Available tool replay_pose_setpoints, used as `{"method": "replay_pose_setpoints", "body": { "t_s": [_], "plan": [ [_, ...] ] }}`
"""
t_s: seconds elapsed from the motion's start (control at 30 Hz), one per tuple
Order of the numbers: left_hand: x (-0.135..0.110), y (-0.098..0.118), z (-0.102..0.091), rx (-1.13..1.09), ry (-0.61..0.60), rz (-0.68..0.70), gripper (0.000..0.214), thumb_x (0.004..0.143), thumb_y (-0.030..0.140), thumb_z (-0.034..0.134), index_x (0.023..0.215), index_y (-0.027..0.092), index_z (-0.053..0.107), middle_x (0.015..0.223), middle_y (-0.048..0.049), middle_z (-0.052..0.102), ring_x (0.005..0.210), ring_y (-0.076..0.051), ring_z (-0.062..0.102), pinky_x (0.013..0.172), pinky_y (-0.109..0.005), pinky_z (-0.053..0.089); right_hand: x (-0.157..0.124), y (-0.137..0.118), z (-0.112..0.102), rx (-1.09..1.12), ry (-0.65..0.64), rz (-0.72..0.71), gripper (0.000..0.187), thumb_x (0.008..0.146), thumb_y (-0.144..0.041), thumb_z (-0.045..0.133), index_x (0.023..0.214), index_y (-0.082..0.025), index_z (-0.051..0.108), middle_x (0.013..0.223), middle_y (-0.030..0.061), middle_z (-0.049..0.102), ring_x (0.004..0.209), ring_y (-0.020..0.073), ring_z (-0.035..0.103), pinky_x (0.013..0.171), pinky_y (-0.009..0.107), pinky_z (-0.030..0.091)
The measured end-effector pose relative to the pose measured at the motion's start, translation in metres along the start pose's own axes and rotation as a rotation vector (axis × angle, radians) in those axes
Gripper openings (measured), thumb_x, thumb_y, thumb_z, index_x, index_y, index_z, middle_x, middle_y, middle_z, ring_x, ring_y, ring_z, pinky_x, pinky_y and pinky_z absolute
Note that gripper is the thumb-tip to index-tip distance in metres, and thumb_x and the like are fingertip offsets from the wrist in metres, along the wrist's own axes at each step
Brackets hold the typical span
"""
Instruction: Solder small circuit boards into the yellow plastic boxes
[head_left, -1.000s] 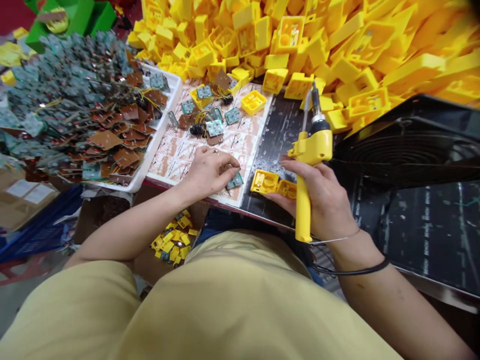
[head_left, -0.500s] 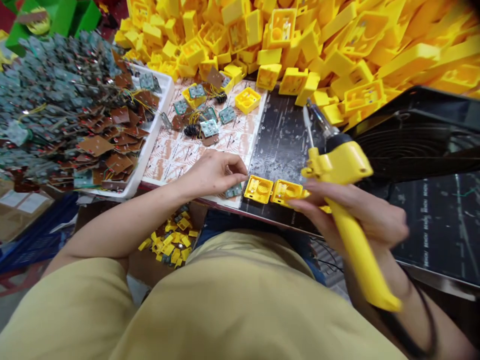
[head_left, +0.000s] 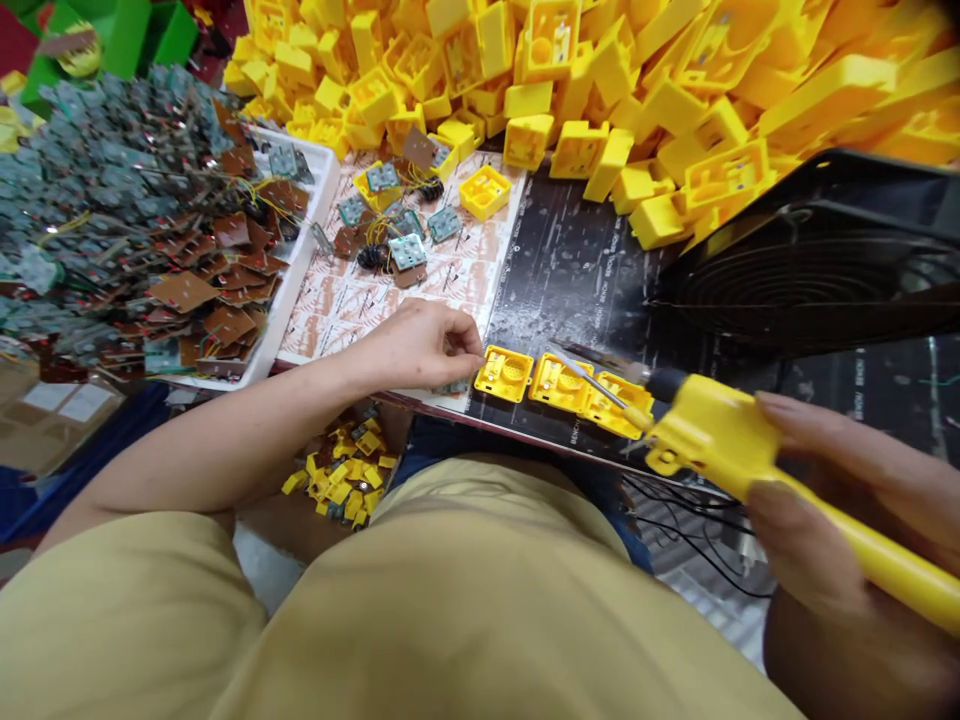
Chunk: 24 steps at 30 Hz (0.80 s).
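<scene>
My right hand [head_left: 840, 530] grips a yellow soldering gun [head_left: 720, 430] with a metal tip and a thin feed tube, both pointing left over the row of cases. Three small open yellow plastic cases stand side by side along the table's front edge: a left case [head_left: 504, 374], a middle case [head_left: 561, 383] and a right case [head_left: 616, 405], partly covered by the feed tube. My left hand [head_left: 431, 345] is closed, thumb and forefinger pinched at the left case's upper left corner. What the fingertips hold is hidden. Under that hand a circuit board [head_left: 454, 386] shows in part.
Several circuit boards with wires [head_left: 407, 252] and a yellow case [head_left: 484, 192] lie behind my left hand. At left, a white tray [head_left: 322, 185] is heaped with boards. Yellow cases [head_left: 570, 90] pile up at the back. A black fan [head_left: 810, 250] stands right. Below sits a box of yellow parts [head_left: 345, 475].
My right hand has moved right and down, swinging the soldering gun from pointing up to pointing left across the cases. The left hand keeps its place at the left case.
</scene>
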<state>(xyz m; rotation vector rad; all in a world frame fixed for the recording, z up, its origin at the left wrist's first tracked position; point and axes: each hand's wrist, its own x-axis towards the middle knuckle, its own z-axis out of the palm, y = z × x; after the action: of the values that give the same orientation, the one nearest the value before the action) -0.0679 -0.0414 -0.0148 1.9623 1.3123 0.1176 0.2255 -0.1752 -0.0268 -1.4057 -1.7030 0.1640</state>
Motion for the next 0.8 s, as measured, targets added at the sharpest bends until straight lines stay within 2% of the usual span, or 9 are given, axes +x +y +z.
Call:
{"method": "replay_pose_setpoints", "body": {
  "t_s": [0.03, 0.1, 0.17, 0.27, 0.37, 0.43, 0.53, 0.63, 0.8],
  "plan": [
    [-0.001, 0.002, -0.001, 0.02, -0.012, 0.0, 0.007, 0.075, 0.017, 0.067, 0.073, 0.015, 0.074, 0.073, -0.0036, 0.076, 0.068, -0.015, 0.067, 0.064, -0.024, 0.045, 0.0, -0.007, 0.006, 0.027, -0.009, 0.118, 0.042, 0.086, -0.034, 0.076, 0.127, -0.041, 0.069, 0.099, 0.0029, 0.078, 0.065, 0.0201, 0.07, 0.046, 0.032, 0.051],
    [-0.003, 0.007, -0.003, 0.079, -0.027, 0.01, 0.009, 0.076, 0.018, 0.066, 0.075, 0.015, 0.074, 0.072, -0.003, 0.076, 0.067, -0.014, 0.067, 0.066, -0.024, 0.045, 0.001, -0.019, 0.009, 0.1, -0.061, 0.209, 0.044, 0.082, -0.032, 0.081, 0.124, -0.04, 0.07, 0.1, 0.0038, 0.078, 0.069, 0.0206, 0.072, 0.052, 0.033, 0.057],
    [-0.005, 0.01, -0.004, 0.169, -0.05, 0.038, 0.009, 0.076, 0.018, 0.065, 0.077, 0.016, 0.074, 0.072, -0.002, 0.076, 0.069, -0.015, 0.067, 0.069, -0.025, 0.044, 0.005, -0.022, 0.008, 0.192, -0.147, 0.098, 0.045, 0.082, -0.023, 0.081, 0.124, -0.035, 0.07, 0.094, 0.0039, 0.077, 0.072, 0.0199, 0.073, 0.058, 0.032, 0.062],
    [-0.005, 0.014, -0.003, 0.301, -0.088, 0.076, 0.009, 0.076, 0.018, 0.064, 0.074, 0.019, 0.073, 0.073, 0.0, 0.075, 0.072, -0.016, 0.067, 0.078, -0.028, 0.044, 0.02, -0.015, 0.008, 0.244, -0.268, -0.281, 0.052, 0.081, -0.014, 0.08, 0.129, -0.026, 0.064, 0.077, 0.0003, 0.074, 0.064, 0.0156, 0.072, 0.056, 0.023, 0.062],
    [-0.001, 0.016, -0.003, 0.391, -0.119, 0.088, 0.01, 0.076, 0.021, 0.063, 0.071, 0.02, 0.071, 0.071, 0.0006, 0.073, 0.072, -0.017, 0.066, 0.083, -0.031, 0.044, 0.034, -0.009, 0.014, 0.182, -0.34, -0.503, 0.036, 0.086, -0.019, 0.077, 0.119, -0.021, 0.063, 0.072, -0.0001, 0.074, 0.06, 0.0139, 0.071, 0.053, 0.019, 0.06],
    [0.002, 0.018, -0.004, 0.435, -0.145, 0.099, 0.01, 0.076, 0.022, 0.062, 0.071, 0.021, 0.071, 0.07, 0.0002, 0.072, 0.072, -0.018, 0.066, 0.082, -0.032, 0.044, 0.038, -0.009, 0.016, 0.146, -0.356, -0.544, 0.021, 0.089, -0.021, 0.075, 0.105, -0.021, 0.062, 0.071, 0.0006, 0.074, 0.06, 0.0125, 0.071, 0.054, 0.017, 0.06],
    [0.006, 0.022, -0.005, 0.499, -0.183, 0.105, 0.011, 0.076, 0.022, 0.062, 0.071, 0.02, 0.071, 0.069, -0.0009, 0.072, 0.071, -0.019, 0.066, 0.077, -0.031, 0.042, 0.037, -0.013, 0.016, 0.126, -0.346, -0.554, 0.019, 0.087, -0.021, 0.078, 0.095, -0.022, 0.061, 0.071, -0.0004, 0.074, 0.062, 0.0108, 0.071, 0.058, 0.017, 0.062],
    [0.008, 0.025, -0.006, 0.539, -0.198, 0.096, 0.012, 0.076, 0.022, 0.062, 0.073, 0.021, 0.073, 0.071, -0.0015, 0.073, 0.071, -0.019, 0.066, 0.077, -0.031, 0.043, 0.035, -0.018, 0.014, 0.122, -0.375, -0.514, 0.022, 0.082, -0.017, 0.081, 0.095, -0.02, 0.063, 0.076, 0.0025, 0.074, 0.07, 0.0131, 0.073, 0.066, 0.024, 0.064],
    [0.01, 0.031, -0.005, 0.579, -0.205, 0.069, 0.012, 0.074, 0.023, 0.062, 0.073, 0.022, 0.074, 0.067, -0.001, 0.071, 0.069, -0.02, 0.065, 0.071, -0.031, 0.041, 0.042, -0.022, 0.009, 0.037, -0.481, -0.565, 0.016, 0.089, -0.021, 0.075, 0.1, -0.022, 0.063, 0.086, 0.0049, 0.077, 0.076, 0.0165, 0.074, 0.069, 0.031, 0.065]
  ]
}}
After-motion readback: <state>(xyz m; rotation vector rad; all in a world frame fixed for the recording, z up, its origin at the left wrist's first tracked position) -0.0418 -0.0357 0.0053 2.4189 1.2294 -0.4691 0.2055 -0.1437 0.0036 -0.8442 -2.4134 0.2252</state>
